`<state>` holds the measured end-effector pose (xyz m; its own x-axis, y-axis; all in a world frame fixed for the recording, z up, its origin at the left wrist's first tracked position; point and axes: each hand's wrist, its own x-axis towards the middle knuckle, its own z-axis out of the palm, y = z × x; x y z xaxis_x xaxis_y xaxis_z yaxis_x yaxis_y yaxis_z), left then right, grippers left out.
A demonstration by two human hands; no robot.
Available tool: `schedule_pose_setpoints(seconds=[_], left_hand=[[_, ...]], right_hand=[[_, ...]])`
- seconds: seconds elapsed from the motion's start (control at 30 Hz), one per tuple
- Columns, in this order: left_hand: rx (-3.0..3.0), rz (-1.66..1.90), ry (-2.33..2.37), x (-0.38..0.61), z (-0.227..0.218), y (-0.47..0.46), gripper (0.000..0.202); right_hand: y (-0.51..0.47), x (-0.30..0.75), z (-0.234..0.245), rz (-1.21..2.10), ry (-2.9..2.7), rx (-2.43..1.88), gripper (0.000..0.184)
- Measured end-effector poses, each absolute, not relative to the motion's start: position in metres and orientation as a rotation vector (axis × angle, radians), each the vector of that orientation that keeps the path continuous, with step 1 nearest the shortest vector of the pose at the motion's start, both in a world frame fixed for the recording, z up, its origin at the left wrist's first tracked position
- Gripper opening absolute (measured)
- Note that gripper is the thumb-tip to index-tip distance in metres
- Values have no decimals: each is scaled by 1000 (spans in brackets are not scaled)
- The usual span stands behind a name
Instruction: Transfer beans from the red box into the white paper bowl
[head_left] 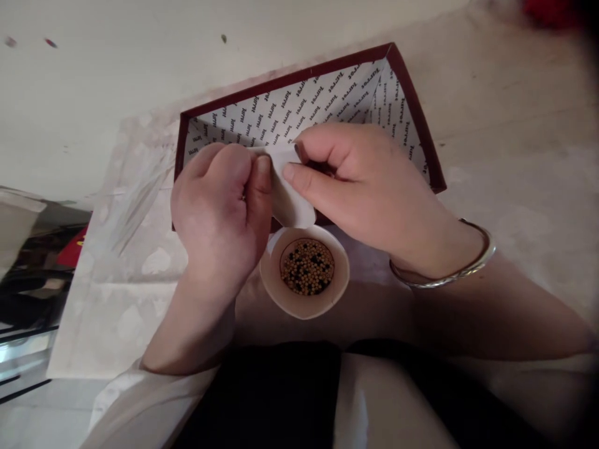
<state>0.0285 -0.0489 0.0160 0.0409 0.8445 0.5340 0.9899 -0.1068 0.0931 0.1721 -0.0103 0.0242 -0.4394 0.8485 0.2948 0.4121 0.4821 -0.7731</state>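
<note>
A folded white paper piece (294,209), perhaps a small packet, is held between both hands above the near side of a box. My left hand (218,199) is closed on its left side, thumb against the paper. On the other side, my right hand (353,178) pinches it between thumb and index finger; a bracelet circles that wrist. Just below the paper stands a pale paper cup (305,305), with many small gold and black beads or seeds (307,267) in it. Whether anything is inside the paper I cannot tell.
Behind my hands lies an open box (311,78) with a dark red rim and printed white lining. Thin clear plastic strips or sticks (143,202) lie at the left on the pale patterned cloth (150,312). A red object (552,12) shows at the far right corner.
</note>
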Motion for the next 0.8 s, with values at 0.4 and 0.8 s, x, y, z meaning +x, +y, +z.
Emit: schedule_pose_setpoints(seconds=[0.4,0.8], left_hand=[[-1977,-667,-1827,27,14,-48,34],[-2525,-302,-1738,32,18,-51,28]], right_hand=[[-10,171,24,925,-2034,-1083,40],[9,189,24,741,-1932,-1142,35]])
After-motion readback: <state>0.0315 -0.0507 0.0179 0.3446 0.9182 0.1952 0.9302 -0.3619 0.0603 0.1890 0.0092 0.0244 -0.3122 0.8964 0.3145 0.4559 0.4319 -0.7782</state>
